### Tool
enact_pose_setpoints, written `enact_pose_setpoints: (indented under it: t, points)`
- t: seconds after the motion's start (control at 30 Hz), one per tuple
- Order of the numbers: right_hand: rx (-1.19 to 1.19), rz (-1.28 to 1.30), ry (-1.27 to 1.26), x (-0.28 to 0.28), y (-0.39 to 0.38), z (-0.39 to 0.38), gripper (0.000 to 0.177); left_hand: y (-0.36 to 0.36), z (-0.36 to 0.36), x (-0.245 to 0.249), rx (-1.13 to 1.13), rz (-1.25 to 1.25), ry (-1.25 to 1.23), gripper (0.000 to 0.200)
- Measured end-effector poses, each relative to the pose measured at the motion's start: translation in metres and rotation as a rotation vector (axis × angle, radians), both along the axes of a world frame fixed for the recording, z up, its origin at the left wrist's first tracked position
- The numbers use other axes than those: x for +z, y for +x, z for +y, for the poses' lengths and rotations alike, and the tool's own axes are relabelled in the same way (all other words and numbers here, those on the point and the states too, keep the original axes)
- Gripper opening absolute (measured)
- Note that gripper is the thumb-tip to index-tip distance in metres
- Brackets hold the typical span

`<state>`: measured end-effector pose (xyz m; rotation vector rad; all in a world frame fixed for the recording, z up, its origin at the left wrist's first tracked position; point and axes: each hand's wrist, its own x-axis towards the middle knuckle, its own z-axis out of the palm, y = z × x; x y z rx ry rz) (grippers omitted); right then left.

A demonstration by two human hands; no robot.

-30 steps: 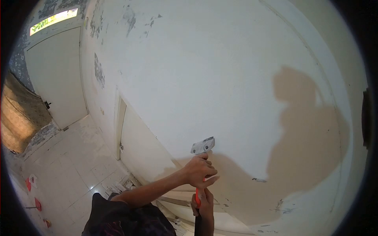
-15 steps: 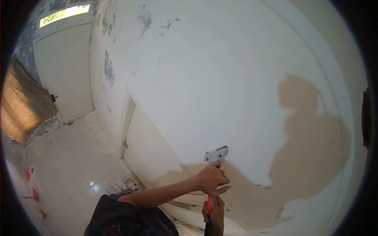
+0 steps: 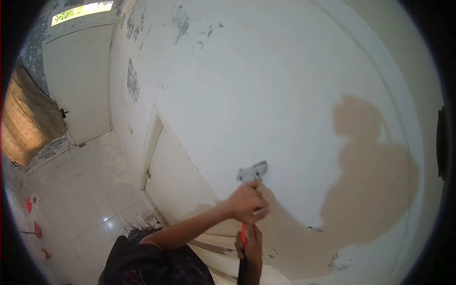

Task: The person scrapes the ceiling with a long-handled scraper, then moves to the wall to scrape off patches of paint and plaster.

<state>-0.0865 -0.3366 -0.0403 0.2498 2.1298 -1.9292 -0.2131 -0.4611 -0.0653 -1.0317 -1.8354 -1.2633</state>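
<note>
The left hand point(image 3: 247, 203) gripped the scraper point(image 3: 252, 171) just below its metal head; the right hand point(image 3: 253, 243) was closed around the orange handle point(image 3: 244, 234), lower. The scraper was at the white wall point(image 3: 285, 104), right of the nearer door point(image 3: 173, 173); contact could not be confirmed.

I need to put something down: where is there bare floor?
The widest bare patch is the tiled floor between the far door, the red objects at the left edge and the debris by the nearer door. It's crowded at that debris, near the black shirt.
</note>
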Motion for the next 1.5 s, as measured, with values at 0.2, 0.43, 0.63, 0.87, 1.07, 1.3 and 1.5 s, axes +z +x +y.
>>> enact_pose_setpoints:
  t: [0.2, 0.43, 0.63, 0.87, 1.07, 1.3, 1.5]
  points:
    - [0.069, 0.019, 0.010, 0.003, -0.002, -0.006, 0.037, 0.006, -0.011, 0.008, -0.002, -0.057, 0.038, 0.030]
    - [0.147, 0.016, 0.063, -0.005, -0.025, -0.033, 0.042, -0.015, -0.034, -0.013, 0.021, -0.043, 0.071, 0.028]
    - [0.112, -0.123, -0.369, -0.020, -0.016, -0.006, 0.038, 0.003, -0.022, -0.015, -0.022, -0.105, 0.096, 0.024]
    - [0.126, -0.140, -0.366, -0.019, -0.031, -0.034, 0.034, -0.016, -0.046, -0.023, 0.017, -0.112, 0.089, 0.024]
    - [0.141, -0.159, -0.214, -0.013, -0.026, -0.025, 0.032, -0.012, -0.031, -0.041, -0.031, -0.089, 0.100, 0.019]
    - [0.139, -0.157, -0.154, -0.022, -0.027, -0.023, 0.033, -0.008, -0.030, -0.046, -0.001, -0.143, 0.091, 0.024]
    - [0.157, -0.173, -0.205, -0.026, -0.044, -0.037, 0.032, -0.024, -0.050, -0.052, 0.059, -0.142, 0.114, 0.021]
